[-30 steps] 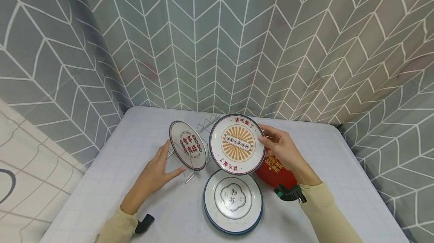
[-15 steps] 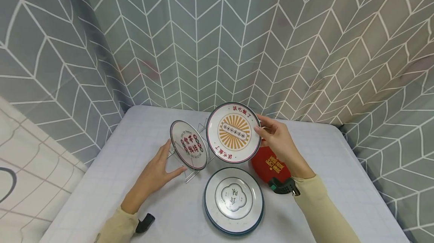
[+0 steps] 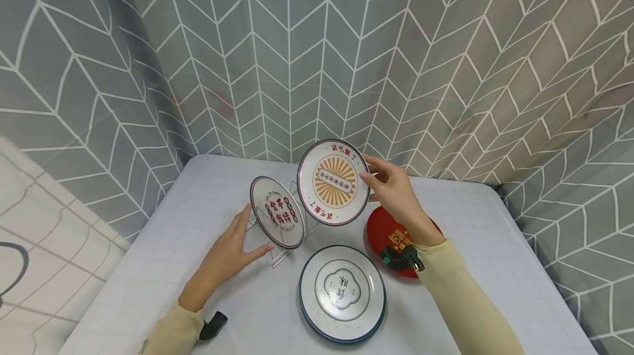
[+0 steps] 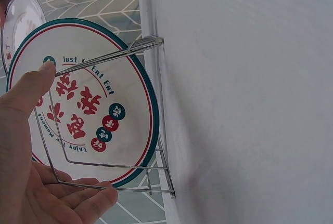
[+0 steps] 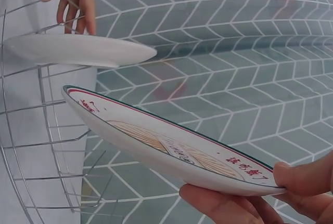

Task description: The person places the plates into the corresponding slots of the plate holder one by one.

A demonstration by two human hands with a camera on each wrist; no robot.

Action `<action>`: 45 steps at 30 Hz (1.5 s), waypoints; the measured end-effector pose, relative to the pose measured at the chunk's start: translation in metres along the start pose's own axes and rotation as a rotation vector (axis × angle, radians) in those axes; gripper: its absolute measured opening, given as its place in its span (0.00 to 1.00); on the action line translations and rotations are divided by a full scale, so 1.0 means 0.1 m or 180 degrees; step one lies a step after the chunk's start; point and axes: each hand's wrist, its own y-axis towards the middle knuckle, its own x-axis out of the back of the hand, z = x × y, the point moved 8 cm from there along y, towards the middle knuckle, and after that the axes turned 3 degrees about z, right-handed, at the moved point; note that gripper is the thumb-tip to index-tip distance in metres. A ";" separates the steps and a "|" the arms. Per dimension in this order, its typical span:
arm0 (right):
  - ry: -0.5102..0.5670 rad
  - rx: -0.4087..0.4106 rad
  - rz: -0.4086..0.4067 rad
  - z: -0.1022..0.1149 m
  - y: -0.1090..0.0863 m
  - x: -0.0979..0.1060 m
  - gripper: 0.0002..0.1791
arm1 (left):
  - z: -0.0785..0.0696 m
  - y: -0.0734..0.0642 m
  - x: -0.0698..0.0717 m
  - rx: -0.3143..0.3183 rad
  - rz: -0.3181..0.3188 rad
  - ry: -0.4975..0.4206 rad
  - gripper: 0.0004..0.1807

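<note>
Behind the wire rack (image 4: 143, 46) hangs a grey curtain (image 3: 317, 58) patterned with white zigzag lines. Under the rack spreads the white tabletop (image 3: 252, 311); the rack itself is a frame of thin silvery bars. To the rack's right and nearer to me sits a stack of plates (image 3: 342, 294), white on top with dark rims and a grey motif in the middle. Over the rack's right part I hold the sunburst plate (image 3: 334, 181) in the air, tilted, its face towards me; whether its rim meets any bar I cannot tell. Just beside it, with a gap between, the lettered plate (image 3: 277, 212) stands on edge in the rack, leaning, its red characters turned to my left. Right of the rack lies a red round piece (image 3: 383, 228) with gold characters, partly hidden by my wrist.

My right grip (image 3: 393, 187), up to the rack's right, pinches the sunburst plate at its rim, thumb on the face, fingers underneath. My left grip (image 3: 225, 250), at the rack's left, has thumb and fingers spread, touching the bars.
</note>
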 end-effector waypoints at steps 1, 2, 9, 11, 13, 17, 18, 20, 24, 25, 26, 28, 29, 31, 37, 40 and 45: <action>-0.0007 0.0003 0.0017 0.00 0.02 -0.02 0.26 | 0.00 0.00 0.00 0.0005 -0.0001 0.0012 0.62; -0.0014 0.0009 0.0034 0.00 0.03 -0.04 0.25 | 0.01 0.00 0.00 0.0011 0.0001 0.0015 0.62; -0.0171 0.0070 0.0056 -0.01 0.14 -0.21 0.25 | 0.02 0.00 -0.01 0.0038 0.0009 0.0015 0.62; -0.0220 0.0087 0.0051 0.00 0.17 -0.26 0.25 | 0.01 0.00 -0.01 0.0034 0.0010 0.0015 0.62; -0.0274 0.0146 0.0064 0.01 0.19 -0.32 0.24 | 0.01 0.00 -0.01 0.0019 0.0002 0.0018 0.62; -0.0429 0.0281 0.0068 0.05 0.22 -0.42 0.23 | 0.00 0.00 -0.01 -0.0010 -0.0022 0.0019 0.62; -0.0476 0.0307 0.0063 0.06 0.22 -0.45 0.23 | 0.00 0.00 -0.01 -0.0014 -0.0029 0.0023 0.62; -0.0547 0.0344 0.0043 0.08 0.22 -0.50 0.22 | 0.00 0.00 -0.01 -0.0024 -0.0043 0.0028 0.62; -0.0660 0.0393 0.0006 0.09 0.22 -0.60 0.22 | 0.00 0.00 -0.01 -0.0023 -0.0052 0.0038 0.62; -0.0686 0.0408 -0.0001 0.09 0.22 -0.63 0.21 | 0.00 0.00 -0.01 -0.0022 -0.0048 0.0035 0.62; -0.0720 0.0412 0.0000 0.08 0.22 -0.66 0.21 | 0.00 0.00 0.00 -0.0013 -0.0045 0.0034 0.62; -0.0768 0.0456 0.0017 0.07 0.22 -0.72 0.21 | 0.00 0.00 0.00 -0.0013 -0.0038 0.0026 0.61; -0.0784 0.0466 0.0030 0.06 0.22 -0.75 0.21 | 0.00 0.00 0.00 -0.0011 -0.0034 0.0020 0.61; -0.0796 0.0486 0.0062 0.05 0.22 -0.80 0.21 | 0.00 0.00 -0.01 0.0004 -0.0021 0.0014 0.61; -0.0735 0.0524 0.0087 -0.03 0.22 -0.91 0.21 | 0.00 0.00 -0.01 -0.0009 -0.0025 0.0008 0.61; -0.0728 0.0527 0.0075 -0.07 0.22 -0.96 0.21 | 0.00 0.00 -0.01 -0.0011 -0.0027 0.0007 0.61; -0.0703 0.0563 0.0088 -0.12 0.19 -1.04 0.21 | 0.02 0.00 -0.02 0.0018 -0.0002 0.0003 0.61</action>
